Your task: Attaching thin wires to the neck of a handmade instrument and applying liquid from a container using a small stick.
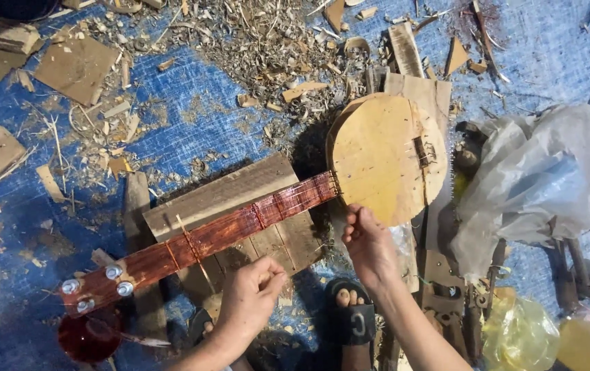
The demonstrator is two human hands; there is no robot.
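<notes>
A handmade ukulele [260, 213] lay across a plank [240, 189] on the blue tarp [192, 117]. The left hand [250, 299] and right hand [367, 240] pinched thin strings near the reddish neck; overtightening could snap one.

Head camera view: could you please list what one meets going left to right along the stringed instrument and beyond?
Red headstock with metal tuning pegs → red fretted neck → left hand → right hand → round pale wooden body → crumpled clear plastic bag.

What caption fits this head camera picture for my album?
Two hands, left and right, beside a handmade stringed instrument on a blue mat.
</notes>
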